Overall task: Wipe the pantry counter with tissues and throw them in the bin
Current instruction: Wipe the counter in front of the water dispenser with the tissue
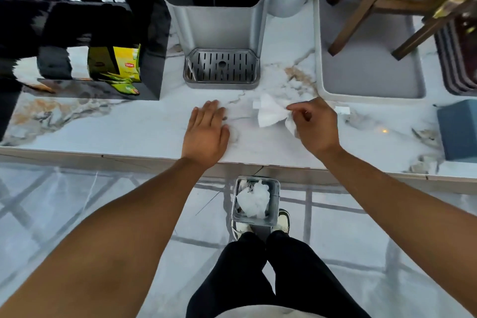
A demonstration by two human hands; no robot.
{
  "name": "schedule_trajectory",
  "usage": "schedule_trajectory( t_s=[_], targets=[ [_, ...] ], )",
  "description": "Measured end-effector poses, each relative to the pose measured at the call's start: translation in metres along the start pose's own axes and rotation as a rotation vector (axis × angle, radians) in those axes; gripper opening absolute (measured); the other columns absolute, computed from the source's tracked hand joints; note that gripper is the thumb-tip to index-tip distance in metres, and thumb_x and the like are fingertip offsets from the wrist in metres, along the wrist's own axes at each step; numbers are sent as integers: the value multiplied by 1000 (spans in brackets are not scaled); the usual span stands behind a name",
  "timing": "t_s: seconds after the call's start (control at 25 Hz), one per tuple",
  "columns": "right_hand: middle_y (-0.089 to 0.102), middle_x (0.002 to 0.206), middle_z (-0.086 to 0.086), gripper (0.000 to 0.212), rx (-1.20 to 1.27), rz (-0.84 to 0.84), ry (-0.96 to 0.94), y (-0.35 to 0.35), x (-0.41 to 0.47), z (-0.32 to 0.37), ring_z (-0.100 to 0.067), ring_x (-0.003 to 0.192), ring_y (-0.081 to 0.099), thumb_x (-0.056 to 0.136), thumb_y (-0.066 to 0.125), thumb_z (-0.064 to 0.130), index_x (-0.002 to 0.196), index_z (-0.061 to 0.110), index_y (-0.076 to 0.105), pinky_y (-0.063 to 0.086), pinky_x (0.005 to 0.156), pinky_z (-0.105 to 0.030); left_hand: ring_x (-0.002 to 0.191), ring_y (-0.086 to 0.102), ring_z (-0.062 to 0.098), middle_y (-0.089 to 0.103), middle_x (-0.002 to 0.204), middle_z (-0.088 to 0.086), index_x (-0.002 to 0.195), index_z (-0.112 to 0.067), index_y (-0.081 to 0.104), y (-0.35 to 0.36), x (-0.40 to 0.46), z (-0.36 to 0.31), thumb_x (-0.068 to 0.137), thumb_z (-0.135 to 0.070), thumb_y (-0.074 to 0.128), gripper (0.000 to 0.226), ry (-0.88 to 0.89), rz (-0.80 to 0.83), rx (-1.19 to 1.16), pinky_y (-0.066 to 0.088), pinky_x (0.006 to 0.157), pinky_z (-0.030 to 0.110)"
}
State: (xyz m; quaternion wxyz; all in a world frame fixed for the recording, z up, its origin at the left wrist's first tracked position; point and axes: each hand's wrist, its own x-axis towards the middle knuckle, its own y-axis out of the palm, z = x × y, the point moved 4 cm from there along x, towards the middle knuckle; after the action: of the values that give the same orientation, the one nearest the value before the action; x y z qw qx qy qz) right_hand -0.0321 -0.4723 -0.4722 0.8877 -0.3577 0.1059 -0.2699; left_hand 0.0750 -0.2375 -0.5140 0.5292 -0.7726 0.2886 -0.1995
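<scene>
Wiping step in hand, by the look of it. Right hand [315, 126] pinching 1 white tissue [271, 113] between thumb and fingertips, tissue fanned out toward 9 o'clock on the marble counter [129, 126], just at 5 o'clock of the dispenser's drip tray [221, 67]. Left hand [206, 131] flat, fingers spread, holding nothing, pressed on the counter at 9 o'clock of the tissue. Bin [273, 218] on the floor at 6 o'clock, crumpled tissues [254, 200] already inside. Next, probably: press tissue down, sweep, then drop into bin.
</scene>
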Motion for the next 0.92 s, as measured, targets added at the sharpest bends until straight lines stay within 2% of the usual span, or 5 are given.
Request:
schedule_trajectory(
  t_s=[0.2,0.44,0.64,0.8,0.92],
  targets=[
    [57,113,-16,27,-319,4,-119,-1,58,5,-29,91,66,91,55,0,108,8,73,45,94,-23,152,22,30,32,160,14,147,-5,40,26,25,-38,101,-30,39,53,92,37,38,13,125,50],
    [50,127,-18,42,-340,107,-72,20,63,-15,-34,106,60,94,51,-1,131,14,61,45,99,-35,153,18,28,30,162,12,148,-7,39,40,27,-38,100,-31,30,54,120,24,82,14,125,50],
    [59,97,-21,41,-278,121,-260,19,2,-23,-34,80,63,83,61,-13,118,5,70,57,77,-35,152,21,27,33,160,11,146,-9,42,40,29,-37,99,-31,32,53,115,6,75,15,125,50],
    [52,96,4,36,-228,238,-257,24,-55,-32,-12,79,47,100,43,28,124,12,64,50,77,-33,151,24,29,35,159,12,145,-8,43,40,26,-37,98,-31,34,52,117,-3,80,16,124,50],
    [56,93,-12,30,-85,246,-264,23,-84,-33,-18,73,54,91,59,-5,117,5,70,50,74,-24,150,25,30,37,158,14,144,-6,45,39,26,-39,98,-30,34,53,105,4,65,18,124,51]
  ],
)
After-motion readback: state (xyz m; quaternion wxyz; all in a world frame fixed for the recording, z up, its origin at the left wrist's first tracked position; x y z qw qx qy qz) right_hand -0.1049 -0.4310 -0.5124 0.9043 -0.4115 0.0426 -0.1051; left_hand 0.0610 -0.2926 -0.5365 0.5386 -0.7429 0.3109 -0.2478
